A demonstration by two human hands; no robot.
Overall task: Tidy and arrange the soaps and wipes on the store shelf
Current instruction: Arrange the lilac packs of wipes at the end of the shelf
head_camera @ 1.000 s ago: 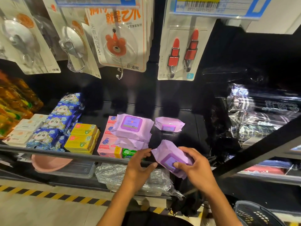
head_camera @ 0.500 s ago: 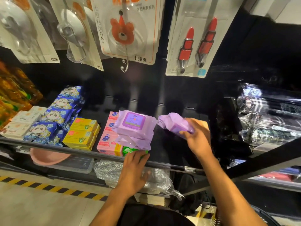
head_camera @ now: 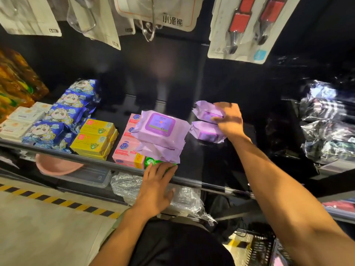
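On the black shelf (head_camera: 201, 166), my right hand (head_camera: 228, 120) grips a small purple wipes pack (head_camera: 206, 111), held just above a second small purple pack (head_camera: 204, 131) lying on the shelf. To the left, two large purple wipes packs (head_camera: 160, 131) are stacked on pink soap boxes (head_camera: 124, 150). My left hand (head_camera: 155, 189) lies flat at the shelf's front edge, fingertips touching a green pack (head_camera: 151, 162) under the big purple packs. Yellow soap boxes (head_camera: 94, 139), blue panda packs (head_camera: 57, 116) and white soap boxes (head_camera: 19, 120) fill the shelf's left side.
Carded hooks (head_camera: 151, 18) and red-handled tools (head_camera: 249, 25) hang above the shelf. Shiny wrapped goods (head_camera: 326, 123) sit at the right. Below the shelf lie a pink basin (head_camera: 55, 166), a clear tub and plastic-wrapped stock (head_camera: 184, 198). A black basket (head_camera: 263, 248) stands on the floor.
My right hand carried the small purple pack from the shelf's front up and back, onto the other small pack. My left hand let go and dropped to the shelf's front edge.
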